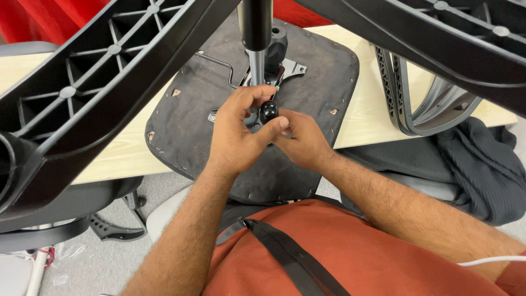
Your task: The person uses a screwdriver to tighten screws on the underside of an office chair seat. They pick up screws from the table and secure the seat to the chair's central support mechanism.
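An upturned chair seat [307, 71] lies on the table [126, 148] so its underside mechanism faces up. The left hand [235, 134] and right hand [304, 141] meet at its centre, fingers pinched narrow around a small black knob [268, 111] on the lever, just below the gas cylinder [256, 33] rising toward 12 o'clock. Black base legs [93, 93] spread to 10 and 2 o'clock. Chair armrests [416, 104] lie at 3 o'clock.

Both hands' fingers [247, 98] hide the mechanism under the knob [268, 111] — likely a lever.
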